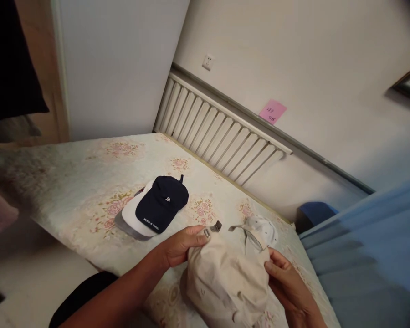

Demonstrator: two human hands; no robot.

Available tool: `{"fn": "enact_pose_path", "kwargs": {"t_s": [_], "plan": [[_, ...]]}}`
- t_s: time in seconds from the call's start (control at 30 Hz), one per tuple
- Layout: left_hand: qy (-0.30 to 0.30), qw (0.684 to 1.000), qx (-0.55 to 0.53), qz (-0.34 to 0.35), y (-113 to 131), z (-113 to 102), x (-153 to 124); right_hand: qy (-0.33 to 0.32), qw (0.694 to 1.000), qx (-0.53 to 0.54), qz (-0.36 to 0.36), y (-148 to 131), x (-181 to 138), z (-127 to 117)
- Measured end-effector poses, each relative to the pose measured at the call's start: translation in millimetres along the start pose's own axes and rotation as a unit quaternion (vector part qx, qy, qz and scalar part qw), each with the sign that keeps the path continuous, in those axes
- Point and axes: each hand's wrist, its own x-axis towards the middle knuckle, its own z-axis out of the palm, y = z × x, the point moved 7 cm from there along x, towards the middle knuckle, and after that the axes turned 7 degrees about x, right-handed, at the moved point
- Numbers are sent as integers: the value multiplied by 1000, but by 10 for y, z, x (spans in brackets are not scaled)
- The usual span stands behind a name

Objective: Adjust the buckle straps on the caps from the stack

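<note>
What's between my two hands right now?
The beige cap, gripped by your left hand and right hand, as the head view shows.

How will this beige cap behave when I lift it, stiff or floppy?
The beige cap is probably floppy, since it creases between the left hand and right hand. Its unfastened strap may swing loose.

Read "BELIEVE IN YOUR…" in white along brim (pixel 151 223) of navy cap (pixel 160 206), with blurred ending. Saw small white monogram (pixel 167 199) on crown (pixel 172 187), possibly "LA". Found two handwritten lines on pink note (pixel 272 112); could not decipher.
</note>
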Motion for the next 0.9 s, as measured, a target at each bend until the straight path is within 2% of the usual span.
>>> {"fn": "enact_pose_path", "kwargs": {"t_s": [0.2, 0.33, 0.47, 0.53, 0.6, 0.7, 0.9], "plan": [[-13, 990, 134, -31, 166, 445, 61, -36, 997, -57, -33, -295, -105, 0], [30, 964, 265, -5, 288, 681, 160, -20, 986, -147, -73, -462, -134, -109], [80, 896, 434, 55, 421, 868, 255, -3, 969, -220, -114, -598, -224, -142], [93, 851, 510, 85, 448, 946, 294, 4, 965, -221, -142, -640, -281, -135], [101, 821, 554, 99, 425, 997, 321, 6, 964, -209, -165, -627, -330, -120], [106, 812, 566, 94, 332, 1040, 326, 12, 967, -192, -167, -495, -383, -101], [94, 823, 554, 77, 159, 1192, 258, 34, 963, -191, -188, -346, -549, 9]]}}
